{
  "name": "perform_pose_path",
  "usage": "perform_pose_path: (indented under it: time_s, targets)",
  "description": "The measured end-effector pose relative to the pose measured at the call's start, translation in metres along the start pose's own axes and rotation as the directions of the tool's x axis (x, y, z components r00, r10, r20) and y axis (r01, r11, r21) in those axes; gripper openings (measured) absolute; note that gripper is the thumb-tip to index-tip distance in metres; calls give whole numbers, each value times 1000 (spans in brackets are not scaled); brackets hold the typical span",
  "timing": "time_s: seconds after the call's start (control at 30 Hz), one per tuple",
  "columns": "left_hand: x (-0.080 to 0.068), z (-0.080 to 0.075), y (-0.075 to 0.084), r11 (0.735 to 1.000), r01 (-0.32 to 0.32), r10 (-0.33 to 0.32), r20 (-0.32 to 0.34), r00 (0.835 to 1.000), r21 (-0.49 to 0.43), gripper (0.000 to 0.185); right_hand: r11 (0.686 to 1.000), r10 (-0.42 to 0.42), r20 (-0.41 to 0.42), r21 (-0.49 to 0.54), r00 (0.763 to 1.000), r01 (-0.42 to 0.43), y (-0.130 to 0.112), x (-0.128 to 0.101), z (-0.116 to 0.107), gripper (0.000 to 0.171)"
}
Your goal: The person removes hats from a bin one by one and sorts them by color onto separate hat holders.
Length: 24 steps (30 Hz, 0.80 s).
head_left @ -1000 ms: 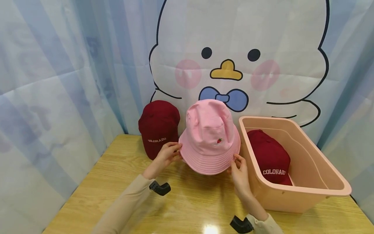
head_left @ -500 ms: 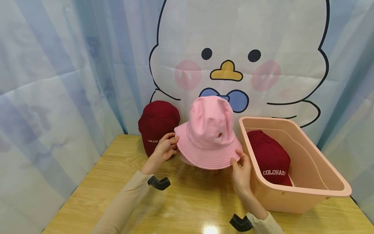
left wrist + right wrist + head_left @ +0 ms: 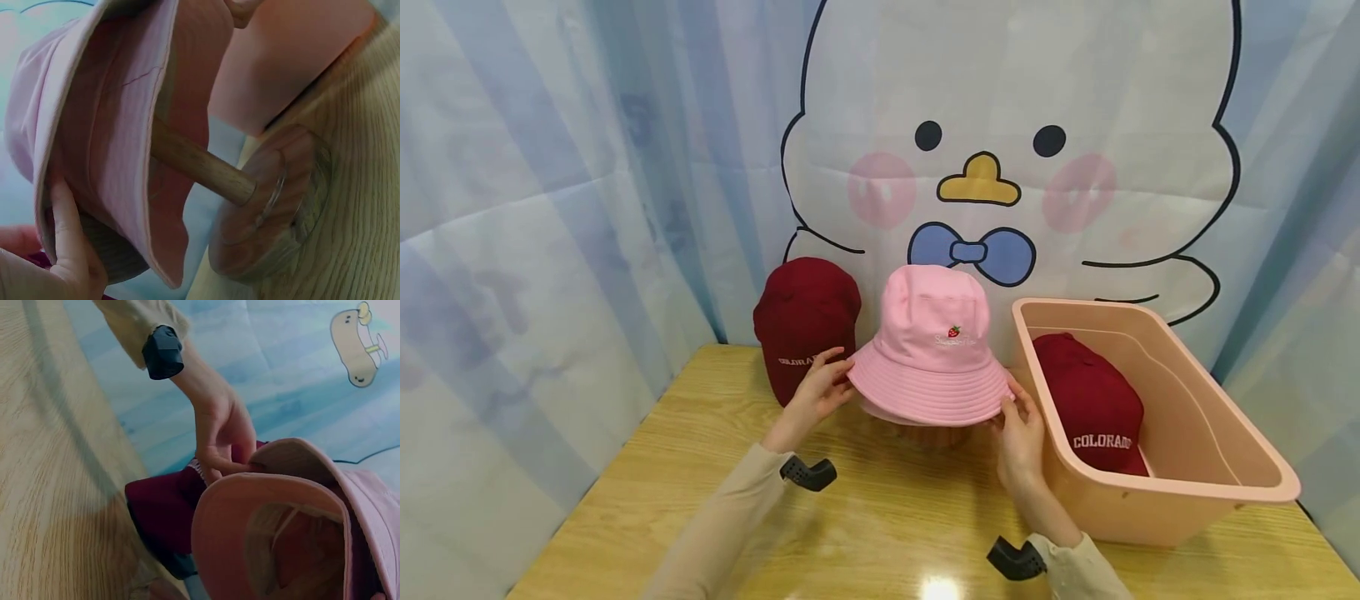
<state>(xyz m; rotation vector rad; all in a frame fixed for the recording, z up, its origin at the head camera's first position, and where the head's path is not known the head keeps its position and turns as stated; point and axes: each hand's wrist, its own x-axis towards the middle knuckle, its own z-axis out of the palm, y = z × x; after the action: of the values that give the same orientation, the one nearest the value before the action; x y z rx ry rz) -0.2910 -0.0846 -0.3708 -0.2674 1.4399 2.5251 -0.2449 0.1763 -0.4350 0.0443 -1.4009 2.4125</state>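
In the head view, a pink bucket hat [image 3: 934, 350] with a strawberry embroidered on its front hangs between my hands. My left hand [image 3: 816, 390] pinches one side of the brim, and my right hand [image 3: 1021, 437] pinches the other. Both wrist views show a second pink brim [image 3: 128, 144] inside the held one. Below it, a wooden post [image 3: 203, 169] rises from a round stand base [image 3: 269, 209] on the table. The held hat covers most of the inner hat and the stand's top.
Left of the hat stands a dark red Colorado cap [image 3: 808, 312]. A peach-coloured bin [image 3: 1157, 492] stands close to my right hand, with another dark red cap [image 3: 1093, 408] inside. A patterned curtain [image 3: 700, 167] hangs behind the wooden table [image 3: 880, 525].
The held hat rose slightly and shifted, then came down with its crown straightened. Its front now faces me more, showing the lettering under the strawberry. Both hands keep hold of the brim.
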Motion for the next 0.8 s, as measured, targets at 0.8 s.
perform_pose_path:
  time_s: [0.8]
  targets:
    - [7,-42,-55,971,-79,-3,340,940,227,64,932,211,-149,-266,966,-245,-7,-22,14,45]
